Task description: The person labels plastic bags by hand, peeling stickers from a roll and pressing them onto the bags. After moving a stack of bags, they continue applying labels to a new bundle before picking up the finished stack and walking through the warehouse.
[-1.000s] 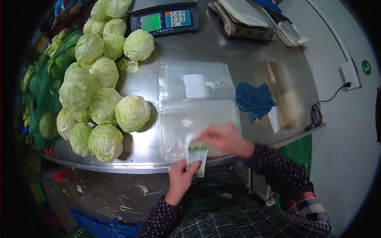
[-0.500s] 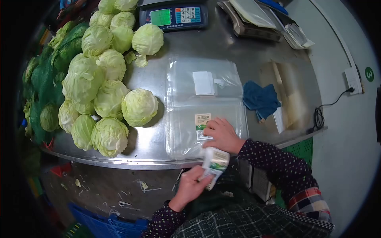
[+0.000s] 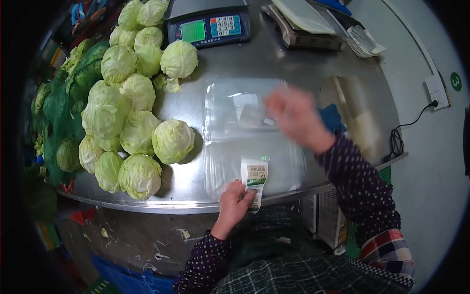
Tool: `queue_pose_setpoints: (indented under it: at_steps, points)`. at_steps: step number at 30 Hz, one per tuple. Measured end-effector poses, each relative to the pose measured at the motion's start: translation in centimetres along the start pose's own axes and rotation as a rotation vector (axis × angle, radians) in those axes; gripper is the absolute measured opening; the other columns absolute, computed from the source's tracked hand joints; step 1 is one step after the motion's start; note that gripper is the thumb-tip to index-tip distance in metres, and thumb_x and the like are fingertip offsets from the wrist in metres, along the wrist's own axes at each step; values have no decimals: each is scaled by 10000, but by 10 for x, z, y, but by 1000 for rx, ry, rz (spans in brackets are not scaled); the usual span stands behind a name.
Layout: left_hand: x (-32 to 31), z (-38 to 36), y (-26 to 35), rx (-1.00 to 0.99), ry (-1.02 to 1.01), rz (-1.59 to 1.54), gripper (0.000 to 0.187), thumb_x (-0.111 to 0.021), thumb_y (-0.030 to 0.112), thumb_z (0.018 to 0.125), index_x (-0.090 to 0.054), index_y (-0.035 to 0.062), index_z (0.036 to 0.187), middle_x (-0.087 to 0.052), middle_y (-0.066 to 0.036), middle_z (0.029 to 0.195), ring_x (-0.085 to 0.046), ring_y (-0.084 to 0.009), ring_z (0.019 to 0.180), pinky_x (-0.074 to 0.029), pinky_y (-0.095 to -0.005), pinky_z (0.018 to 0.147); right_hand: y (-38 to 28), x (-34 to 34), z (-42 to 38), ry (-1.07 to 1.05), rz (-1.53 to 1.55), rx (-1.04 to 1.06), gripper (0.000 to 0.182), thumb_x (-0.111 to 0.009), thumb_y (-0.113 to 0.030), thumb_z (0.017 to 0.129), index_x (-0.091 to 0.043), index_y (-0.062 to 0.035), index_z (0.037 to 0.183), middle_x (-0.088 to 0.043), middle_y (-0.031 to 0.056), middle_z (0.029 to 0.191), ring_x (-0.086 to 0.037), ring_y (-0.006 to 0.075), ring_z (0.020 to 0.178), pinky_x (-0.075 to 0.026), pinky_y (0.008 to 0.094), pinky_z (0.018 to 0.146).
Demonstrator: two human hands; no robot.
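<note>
Your left hand [image 3: 232, 202] pinches the label strip [image 3: 255, 183] at the table [image 3: 274, 63] edge, right hand [image 3: 293, 115] blurred over the clear bags [image 3: 230, 142], fingers can't tell; labels prob light, floppy, sticky, so grip by the backing edge, not the face.

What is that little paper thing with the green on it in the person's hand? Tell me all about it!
It is a strip of labels, white paper with dark printed characters on top and a green band below. It looks thin and bendy. The left hand pinches its lower part at the near edge of the metal table. Its top end lies over the clear plastic bags spread flat there. The print is too small to read.
</note>
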State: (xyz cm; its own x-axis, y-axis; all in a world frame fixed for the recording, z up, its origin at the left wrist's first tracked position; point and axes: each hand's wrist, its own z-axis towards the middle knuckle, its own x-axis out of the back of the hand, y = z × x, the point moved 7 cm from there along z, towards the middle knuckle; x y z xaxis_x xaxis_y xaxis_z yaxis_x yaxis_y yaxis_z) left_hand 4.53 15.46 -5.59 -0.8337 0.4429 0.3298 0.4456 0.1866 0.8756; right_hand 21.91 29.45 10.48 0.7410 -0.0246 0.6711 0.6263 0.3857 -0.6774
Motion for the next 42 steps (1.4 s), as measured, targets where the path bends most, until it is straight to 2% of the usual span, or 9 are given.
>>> queue_pose_setpoints:
  at_steps: [3, 5, 10, 13, 19, 27, 29, 33, 42]
  points:
    - [5, -3, 6, -60, 75, -87, 177, -686, 123, 817, -687, 50, 978, -646, -140, 1005, -597, -292, 993, -478, -360, 863, 35, -77, -83, -387, 54, -76, 125, -689, -75, 831, -649, -19, 936, -630, 68, 780, -580, 137, 679, -476, 258, 636]
    - [9, -4, 11, -166, 180, -96, 202, -686, 108, 818, -686, 55, 1013, -645, -136, 1025, -604, -269, 981, -482, -355, 843, 42, -89, -109, -478, 439, -427, 181, -699, -108, 847, -651, -4, 988, -651, 64, 811, -574, 99, 684, -479, 253, 636]
    - [14, -10, 25, -308, 163, -250, 180, -698, 47, 818, -699, 34, 998, -666, -47, 916, -619, -146, 833, -499, -286, 753, 11, -93, -133, -508, 387, -244, 159, -694, -90, 847, -672, -4, 978, -664, 74, 786, -617, 104, 677, -488, 268, 607]
    - [1, -26, -5, 75, 70, -225, 194, -725, 92, 809, -707, 29, 991, -696, -76, 835, -659, -128, 781, -512, -250, 687, -12, -73, -121, -325, 195, 74, 117, -704, -82, 813, -701, -41, 923, -653, 94, 751, -657, 209, 676, -497, 303, 597]
    - [-18, -75, -18, 203, 96, -495, 195, -739, 130, 841, -721, -4, 982, -720, -45, 804, -613, -36, 733, -507, -238, 639, 22, -64, -35, -261, 140, -180, 237, -736, -218, 763, -664, -46, 909, -641, 129, 763, -646, 278, 698, -484, 376, 607]
    - [-12, -78, 0, -47, 57, -299, 224, -710, 98, 837, -690, 21, 1046, -687, -114, 988, -662, -182, 872, -509, -289, 758, 64, -107, -75, -270, -408, -92, 510, -799, -388, 641, -581, -114, 1012, -578, 47, 891, -549, 269, 1010, -424, 414, 832]
    - [-4, -72, 7, -66, 29, -320, 230, -699, 97, 840, -683, 29, 1059, -678, -119, 974, -664, -193, 861, -514, -304, 750, 43, -121, -107, -437, -252, 116, 434, -781, -411, 650, -600, -113, 908, -553, 27, 851, -520, 255, 1001, -396, 406, 840]
    - [-22, -70, 33, -209, -173, -163, 191, -706, 147, 828, -675, 35, 980, -659, -123, 921, -647, -314, 758, -519, -347, 674, 43, -127, -119, -459, -187, 58, 205, -709, -346, 749, -651, -151, 766, -575, -12, 852, -523, 218, 933, -380, 380, 810]
    - [-29, -39, 50, -400, -170, 31, 170, -706, 185, 809, -640, 39, 867, -621, -106, 816, -620, -309, 766, -497, -397, 642, 35, -123, -122, -402, -246, 184, 194, -678, -320, 804, -662, -128, 778, -604, -1, 841, -548, 218, 906, -398, 367, 808]
